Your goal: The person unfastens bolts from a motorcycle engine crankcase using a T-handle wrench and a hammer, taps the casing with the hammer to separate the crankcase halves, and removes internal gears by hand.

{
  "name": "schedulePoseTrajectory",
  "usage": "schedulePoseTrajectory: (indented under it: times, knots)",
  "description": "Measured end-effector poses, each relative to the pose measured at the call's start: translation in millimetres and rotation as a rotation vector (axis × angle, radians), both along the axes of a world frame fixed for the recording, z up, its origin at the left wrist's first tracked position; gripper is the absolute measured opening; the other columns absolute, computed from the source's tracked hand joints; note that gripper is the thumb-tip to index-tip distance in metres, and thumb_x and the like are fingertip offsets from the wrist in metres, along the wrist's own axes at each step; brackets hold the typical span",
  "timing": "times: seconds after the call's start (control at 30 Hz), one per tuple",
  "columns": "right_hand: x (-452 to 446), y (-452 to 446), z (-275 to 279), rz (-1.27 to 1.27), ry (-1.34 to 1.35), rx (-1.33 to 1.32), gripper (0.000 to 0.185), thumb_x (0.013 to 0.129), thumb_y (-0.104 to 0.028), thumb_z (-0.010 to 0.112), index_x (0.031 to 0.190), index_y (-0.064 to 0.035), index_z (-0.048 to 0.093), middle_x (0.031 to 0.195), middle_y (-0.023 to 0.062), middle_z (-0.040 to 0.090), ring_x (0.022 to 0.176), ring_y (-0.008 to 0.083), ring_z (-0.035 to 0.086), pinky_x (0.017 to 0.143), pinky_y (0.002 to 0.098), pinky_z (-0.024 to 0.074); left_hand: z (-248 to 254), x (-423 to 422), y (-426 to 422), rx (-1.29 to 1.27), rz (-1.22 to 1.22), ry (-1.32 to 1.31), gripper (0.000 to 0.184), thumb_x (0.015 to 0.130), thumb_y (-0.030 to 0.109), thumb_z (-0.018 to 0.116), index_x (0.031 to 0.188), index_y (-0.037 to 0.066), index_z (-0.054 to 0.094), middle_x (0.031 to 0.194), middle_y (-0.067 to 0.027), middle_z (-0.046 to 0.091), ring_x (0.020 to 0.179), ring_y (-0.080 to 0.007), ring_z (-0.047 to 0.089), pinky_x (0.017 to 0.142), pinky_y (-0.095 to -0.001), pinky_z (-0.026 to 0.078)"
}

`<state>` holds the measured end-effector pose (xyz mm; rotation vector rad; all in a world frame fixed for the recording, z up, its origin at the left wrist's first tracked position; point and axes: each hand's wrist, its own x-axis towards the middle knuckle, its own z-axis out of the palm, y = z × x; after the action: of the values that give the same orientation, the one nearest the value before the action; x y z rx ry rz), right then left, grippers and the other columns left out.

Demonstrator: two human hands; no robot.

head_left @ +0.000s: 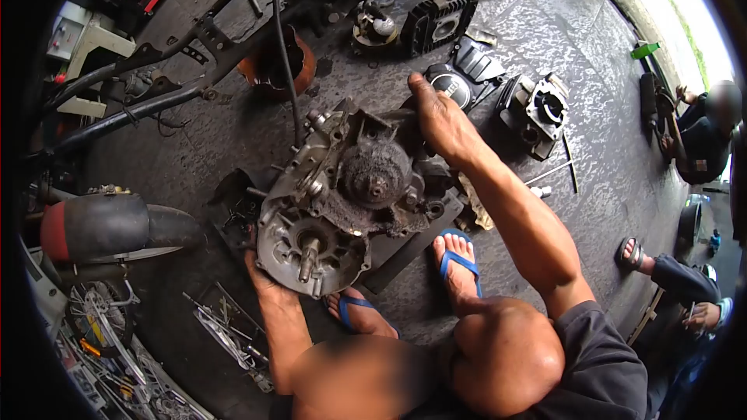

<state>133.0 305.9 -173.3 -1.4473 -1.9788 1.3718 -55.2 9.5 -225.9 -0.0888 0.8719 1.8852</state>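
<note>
A greasy metal engine block [342, 194] is in the middle of the view, with a dirt-caked round part on top and a bare shaft in a round housing at its lower left. My right hand [445, 120] grips its upper right edge, thumb on top and the other fingers mostly hidden behind. At the block's lower left is my left hand [264, 276], its fingers largely out of sight under or behind the housing. A flat dark piece [412, 241] shows beneath the block.
Beyond the block lie an orange bowl [307, 62], a finned cylinder head [440, 23], an engine cover [451, 87] and a cylinder [537, 113]. A motorcycle frame [156, 101] crosses the upper left. Bare tools [233, 334] lie lower left. Two people [704, 136] are at right.
</note>
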Motion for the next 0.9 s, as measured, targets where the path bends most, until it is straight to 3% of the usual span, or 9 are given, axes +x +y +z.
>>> schedulePoseTrajectory:
  times: [0.17,0.43,0.5,0.53,0.6,0.7,0.77,0.83,0.9]
  knots:
    - [-4,-1,-6,-0.046,-0.017,-0.095,0.096,0.097,-0.071,0.026,0.095,0.0177,0.063,0.098,0.038,0.063,0.104,0.0414,0.063,0.096,0.0444,0.0426,-4,5,-6,-0.11,0.149,-0.089,0.048,0.099,0.039,0.049,0.124,0.0,0.061,0.123,-0.0157,0.065,0.112,-0.0311,0.062,0.099,-0.0449,0.05]
    - [0,0,-27,-0.011,0.208,-0.13,0.075,0.1,-0.059,0.036,0.089,0.0095,0.063,0.087,0.0242,0.067,0.087,0.0307,0.062,0.087,0.0421,0.0456,7,24,3,-0.025,0.229,0.13,0.047,0.098,0.044,0.05,0.118,0.003,0.063,0.114,-0.0126,0.068,0.103,-0.0274,0.066,0.092,-0.0437,0.054]
    - [2,-11,-20,0.0,0.362,-0.078,0.064,0.104,-0.05,0.036,0.096,0.0068,0.066,0.103,0.0224,0.068,0.094,0.0309,0.062,0.089,0.0409,0.0456,-9,26,-9,-0.061,0.316,0.245,0.052,0.096,0.053,0.048,0.11,0.005,0.065,0.109,-0.0122,0.069,0.099,-0.0274,0.066,0.086,-0.0422,0.055]
    - [11,-4,-60,0.027,0.343,0.05,0.053,0.106,-0.041,0.037,0.104,0.003,0.067,0.116,0.0183,0.065,0.103,0.029,0.06,0.093,0.0382,0.0447,-9,28,-7,-0.108,0.343,0.324,0.046,0.098,0.049,0.049,0.108,0.008,0.064,0.106,-0.0108,0.069,0.093,-0.0254,0.066,0.083,-0.0412,0.055]
    - [22,3,-135,0.037,0.343,0.406,0.047,0.106,-0.035,0.039,0.109,0.0015,0.067,0.116,0.0161,0.063,0.105,0.0264,0.058,0.095,0.0352,0.0431,-46,27,-15,-0.193,0.473,0.282,0.038,0.098,0.044,0.052,0.104,0.009,0.063,0.1,-0.009,0.067,0.093,-0.0228,0.065,0.081,-0.0402,0.056]
    - [26,-12,-80,0.087,0.453,0.055,0.045,0.105,-0.032,0.037,0.101,0.0012,0.067,0.101,0.0128,0.068,0.093,0.0236,0.06,0.088,0.0328,0.0436,-45,40,-12,-0.221,0.467,0.289,0.026,0.095,0.038,0.062,0.092,0.012,0.063,0.089,-0.003,0.063,0.091,-0.019,0.062,0.086,-0.0373,0.052]
    - [25,-6,-83,0.138,0.425,0.165,0.054,0.106,-0.037,0.033,0.091,0.0013,0.069,0.085,0.0065,0.067,0.081,0.0163,0.057,0.084,0.0311,0.0427,-58,45,-14,-0.373,0.519,0.256,0.025,0.094,0.037,0.064,0.09,0.012,0.063,0.088,-0.0011,0.062,0.089,-0.0164,0.061,0.082,-0.0342,0.05]
    - [24,-12,-67,0.107,0.371,0.052,0.054,0.106,-0.038,0.036,0.093,0.0015,0.07,0.086,0.0041,0.068,0.081,0.014,0.056,0.083,0.0303,0.0426,-50,39,-10,-0.352,0.445,0.55,0.029,0.089,0.033,0.068,0.098,0.005,0.068,0.082,0.0031,0.056,0.077,-0.0088,0.049,0.071,-0.0259,0.039]
    - [26,-9,-65,0.079,0.39,-0.026,0.042,0.104,-0.035,0.05,0.104,0.0023,0.07,0.094,0.003,0.069,0.087,0.011,0.057,0.083,0.0273,0.0448,-51,33,-13,-0.363,0.421,0.574,0.029,0.091,0.033,0.067,0.097,0.005,0.068,0.083,0.0025,0.057,0.079,-0.01,0.05,0.074,-0.0265,0.04]
